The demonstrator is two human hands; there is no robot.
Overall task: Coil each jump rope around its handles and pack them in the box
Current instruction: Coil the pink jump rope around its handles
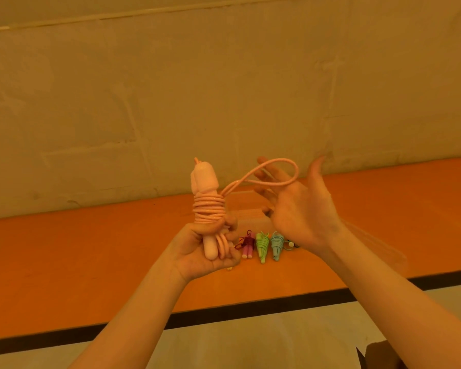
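Note:
My left hand [208, 249] grips a pink jump rope [206, 206] by the lower part of its two upright handles, with several turns of cord coiled round the middle. A loose loop of the pink cord [277, 171] runs from the coil over the spread fingers of my right hand [296, 209], which is raised to the right with its fingers fairly straight. On the orange table behind lie coiled ropes: a dark red one with pink handles [246, 245], a green one [262, 246] and a light blue one [276, 245]. A cardboard box corner [378, 355] shows at bottom right.
The orange table [91, 262] has a black front edge and stands against a pale wall. A tan block [250, 217] sits on the table behind my hands. Part of another rope [290, 245] peeks out beside my right wrist.

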